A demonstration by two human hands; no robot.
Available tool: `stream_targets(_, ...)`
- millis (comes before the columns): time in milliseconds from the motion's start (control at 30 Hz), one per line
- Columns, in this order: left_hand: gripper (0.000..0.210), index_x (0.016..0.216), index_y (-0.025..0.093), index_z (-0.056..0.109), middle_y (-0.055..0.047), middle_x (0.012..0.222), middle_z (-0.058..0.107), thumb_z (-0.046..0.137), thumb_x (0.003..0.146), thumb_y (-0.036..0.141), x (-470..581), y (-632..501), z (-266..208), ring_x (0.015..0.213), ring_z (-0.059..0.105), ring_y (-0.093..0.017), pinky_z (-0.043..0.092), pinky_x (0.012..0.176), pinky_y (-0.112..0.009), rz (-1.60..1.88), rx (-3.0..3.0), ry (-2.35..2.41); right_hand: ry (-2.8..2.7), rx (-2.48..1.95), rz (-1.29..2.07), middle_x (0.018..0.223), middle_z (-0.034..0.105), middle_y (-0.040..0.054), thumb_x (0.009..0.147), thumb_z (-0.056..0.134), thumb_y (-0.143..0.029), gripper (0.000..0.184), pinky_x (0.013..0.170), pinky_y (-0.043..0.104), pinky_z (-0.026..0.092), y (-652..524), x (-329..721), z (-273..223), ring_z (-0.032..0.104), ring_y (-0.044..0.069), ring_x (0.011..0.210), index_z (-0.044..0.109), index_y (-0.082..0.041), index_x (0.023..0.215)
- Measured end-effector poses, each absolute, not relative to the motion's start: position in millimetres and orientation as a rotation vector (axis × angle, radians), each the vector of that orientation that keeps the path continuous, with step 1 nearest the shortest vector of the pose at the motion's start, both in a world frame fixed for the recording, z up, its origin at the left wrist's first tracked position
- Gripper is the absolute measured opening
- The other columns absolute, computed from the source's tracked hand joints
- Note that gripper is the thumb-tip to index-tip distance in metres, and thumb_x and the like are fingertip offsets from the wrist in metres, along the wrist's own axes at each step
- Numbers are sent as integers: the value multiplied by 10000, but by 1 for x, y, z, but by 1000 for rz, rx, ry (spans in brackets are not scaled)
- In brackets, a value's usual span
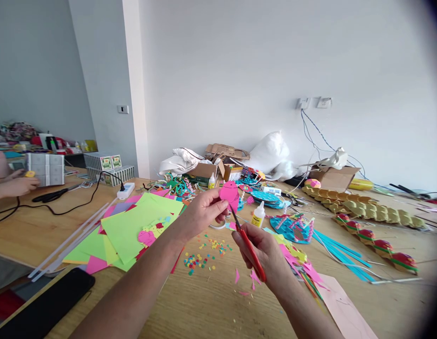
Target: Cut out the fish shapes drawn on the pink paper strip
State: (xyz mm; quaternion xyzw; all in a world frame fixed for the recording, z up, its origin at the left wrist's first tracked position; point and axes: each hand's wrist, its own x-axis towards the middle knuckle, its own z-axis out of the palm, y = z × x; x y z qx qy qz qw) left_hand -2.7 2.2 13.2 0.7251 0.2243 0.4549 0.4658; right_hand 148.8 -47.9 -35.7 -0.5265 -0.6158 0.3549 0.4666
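Observation:
My left hand [209, 208] pinches a piece of pink paper [229, 193] with a rounded outline and dark pencil-like marks near its top. In my right hand [262, 252] is a pair of scissors [249, 248] with red handles; the blades point up at the pink paper's lower edge. Whether the blade tips touch the paper I cannot tell. Below my hands lie pink paper scraps [253, 278] and several small coloured paper dots [196, 262]. A white glue bottle with a yellow label [258, 215] stands just behind my right hand.
Green paper sheets [133, 221] and small cut paper shapes [146, 238] lie at left. A blue paper craft [292, 228], blue strips [343, 254] and painted egg-carton pieces [382, 247] spread rightward. A black phone-like slab [49, 301] sits front left. Another person's hand [22, 183] holds something far left.

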Motion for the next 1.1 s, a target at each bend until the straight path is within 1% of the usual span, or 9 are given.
stream_targets(200,146,786,141,570,7,663,534,500,813,266,-3,2,14,588,486,-84,414,585,-226,1107,1770,563,-1525,-1302,831,370,355,-92,732,536,-491,339,333,192,254,-47,149,-37,329,69,318,413,-220,570)
stream_targets(400,177,789,135,578,4,665,539,482,840,274,-7,3,15,597,490,-84,413,592,-226,1079,1816,570,-1577,-1313,755,381,336,-88,748,524,-497,352,355,203,244,-44,151,-41,319,68,335,410,-217,568)
stream_targets(633,202,774,142,558,12,667,524,486,843,318,-8,4,14,595,480,-83,408,589,-227,1095,1832,594,-1590,-1290,747,393,370,-76,748,528,-544,387,361,203,262,-44,151,-42,351,78,355,414,-216,579)
stream_targets(900,202,784,147,560,10,664,521,489,839,328,-7,2,14,596,473,-86,403,587,-224,1077,1825,589,-1576,-1273,758,381,367,-78,752,526,-521,363,349,198,255,-45,151,-41,337,72,341,428,-213,586)
stream_targets(1100,214,764,152,550,11,658,516,490,835,345,-6,2,14,591,471,-88,399,587,-230,1083,1825,603,-1586,-1327,787,370,365,-75,709,562,-511,362,350,203,252,-50,148,-28,333,75,349,422,-214,559)
